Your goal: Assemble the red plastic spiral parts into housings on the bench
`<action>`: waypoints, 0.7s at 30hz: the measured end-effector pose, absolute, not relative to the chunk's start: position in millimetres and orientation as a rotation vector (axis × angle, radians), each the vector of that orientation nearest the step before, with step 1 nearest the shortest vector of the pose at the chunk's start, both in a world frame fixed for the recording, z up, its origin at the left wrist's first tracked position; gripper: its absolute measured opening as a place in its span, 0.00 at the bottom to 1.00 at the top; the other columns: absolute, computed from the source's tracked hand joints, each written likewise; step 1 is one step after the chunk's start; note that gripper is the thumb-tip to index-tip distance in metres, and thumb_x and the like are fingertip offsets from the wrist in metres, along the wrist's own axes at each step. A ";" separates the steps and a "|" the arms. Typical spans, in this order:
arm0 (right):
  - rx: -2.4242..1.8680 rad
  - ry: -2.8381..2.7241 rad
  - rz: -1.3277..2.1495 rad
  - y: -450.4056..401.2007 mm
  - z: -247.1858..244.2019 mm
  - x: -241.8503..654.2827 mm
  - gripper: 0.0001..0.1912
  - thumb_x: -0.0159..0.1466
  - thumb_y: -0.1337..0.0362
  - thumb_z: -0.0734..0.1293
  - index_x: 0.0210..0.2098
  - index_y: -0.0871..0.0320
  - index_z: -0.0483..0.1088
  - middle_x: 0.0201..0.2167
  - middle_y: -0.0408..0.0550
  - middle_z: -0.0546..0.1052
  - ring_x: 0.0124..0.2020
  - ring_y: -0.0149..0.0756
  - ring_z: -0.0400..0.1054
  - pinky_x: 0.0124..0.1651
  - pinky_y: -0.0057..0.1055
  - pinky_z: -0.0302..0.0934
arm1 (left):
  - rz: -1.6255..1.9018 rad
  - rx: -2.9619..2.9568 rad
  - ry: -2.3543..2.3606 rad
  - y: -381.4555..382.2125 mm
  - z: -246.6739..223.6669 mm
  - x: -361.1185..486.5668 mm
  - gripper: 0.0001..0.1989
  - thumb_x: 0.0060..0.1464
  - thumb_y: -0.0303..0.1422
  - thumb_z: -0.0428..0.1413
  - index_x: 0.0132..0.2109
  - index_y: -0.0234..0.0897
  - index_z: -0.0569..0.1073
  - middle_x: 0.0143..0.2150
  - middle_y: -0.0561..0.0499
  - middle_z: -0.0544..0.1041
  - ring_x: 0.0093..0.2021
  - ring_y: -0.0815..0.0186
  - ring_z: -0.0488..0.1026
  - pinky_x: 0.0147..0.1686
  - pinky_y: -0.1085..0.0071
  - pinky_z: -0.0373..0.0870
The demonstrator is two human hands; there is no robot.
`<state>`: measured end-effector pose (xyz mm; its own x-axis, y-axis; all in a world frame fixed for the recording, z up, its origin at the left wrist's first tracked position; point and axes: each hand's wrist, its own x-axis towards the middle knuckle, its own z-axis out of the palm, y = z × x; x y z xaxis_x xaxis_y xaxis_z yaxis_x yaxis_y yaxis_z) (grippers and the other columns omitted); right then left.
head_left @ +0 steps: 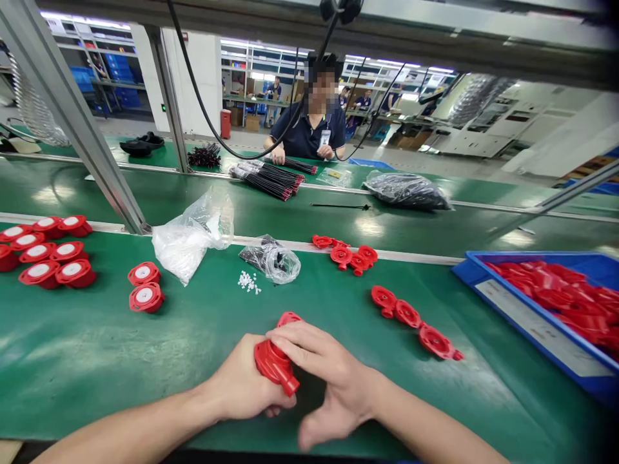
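Observation:
A red plastic part with a short spout (275, 366) is tilted in my left hand (244, 380), whose fingers wrap round its far side. My right hand (333, 374) rests its fingertips on the top of that part, fingers stretched out and thumb held apart. Just behind the fingertips, the edge of another red piece (289, 318) shows, mostly hidden. Farther back lie small white pieces (249, 282) beside an open clear bag of dark parts (273, 259). To the right, red round parts (407, 313) lie in a slanting row on the green mat.
Red parts with white discs (76, 273) stand at the left, near a bag of white pieces (186, 241). A blue bin (532, 328) of red parts is at the right. Across the bench, a person (309, 132) handles black rods (268, 178). A metal post (91, 129) rises at left.

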<state>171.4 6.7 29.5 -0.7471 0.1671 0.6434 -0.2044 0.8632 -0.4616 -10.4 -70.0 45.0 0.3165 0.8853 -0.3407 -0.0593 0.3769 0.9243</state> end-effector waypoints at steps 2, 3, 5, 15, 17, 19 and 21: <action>0.057 -2.223 0.812 6.0 31.0 172.1 0.34 0.73 0.46 0.66 0.70 0.59 0.59 0.57 0.65 0.74 0.55 0.49 0.73 0.57 0.49 0.68 | 0.799 1.132 1.041 -70.1 49.3 -11.8 0.07 0.39 0.25 0.62 0.28 0.35 0.71 0.21 0.60 0.67 0.23 0.73 0.58 0.23 0.74 0.55; 0.053 -2.196 0.838 5.2 31.1 171.9 0.30 0.74 0.49 0.66 0.69 0.58 0.60 0.56 0.65 0.75 0.55 0.48 0.74 0.57 0.49 0.68 | 0.826 1.195 1.027 -70.2 50.5 -12.1 0.08 0.41 0.25 0.63 0.29 0.35 0.71 0.23 0.60 0.66 0.24 0.73 0.56 0.24 0.74 0.54; 0.023 -2.175 0.821 3.1 30.0 170.8 0.27 0.74 0.52 0.67 0.67 0.59 0.62 0.54 0.65 0.76 0.53 0.47 0.75 0.55 0.48 0.69 | 0.858 1.260 1.014 -70.3 49.9 -11.9 0.08 0.43 0.25 0.64 0.30 0.34 0.71 0.25 0.60 0.65 0.27 0.73 0.54 0.25 0.74 0.54; -0.128 -2.167 0.472 -13.7 23.4 169.0 0.27 0.74 0.52 0.64 0.64 0.64 0.62 0.44 0.63 0.81 0.43 0.50 0.78 0.48 0.45 0.72 | 0.914 1.255 1.158 -75.9 35.0 -4.6 0.10 0.39 0.21 0.58 0.29 0.36 0.66 0.25 0.60 0.65 0.28 0.72 0.55 0.26 0.73 0.55; -0.145 -2.152 0.470 -14.5 24.3 167.3 0.27 0.74 0.53 0.64 0.65 0.64 0.62 0.46 0.63 0.80 0.44 0.50 0.78 0.48 0.45 0.72 | 0.963 1.246 1.158 -74.9 36.6 -5.5 0.10 0.40 0.21 0.59 0.30 0.35 0.68 0.26 0.59 0.66 0.29 0.72 0.55 0.27 0.73 0.56; -0.152 -2.140 0.501 -11.7 26.9 163.9 0.28 0.74 0.52 0.65 0.66 0.64 0.61 0.48 0.64 0.79 0.44 0.48 0.77 0.48 0.45 0.71 | 1.021 1.240 1.142 -72.6 37.5 -7.4 0.11 0.39 0.21 0.61 0.33 0.34 0.70 0.28 0.57 0.70 0.29 0.71 0.58 0.29 0.73 0.59; -0.141 -2.106 0.586 -5.5 30.8 160.8 0.30 0.74 0.47 0.64 0.66 0.63 0.63 0.48 0.62 0.79 0.44 0.46 0.75 0.48 0.45 0.70 | 1.006 1.178 0.987 -69.8 37.1 -9.6 0.12 0.41 0.24 0.64 0.34 0.35 0.70 0.27 0.56 0.71 0.27 0.71 0.61 0.29 0.72 0.61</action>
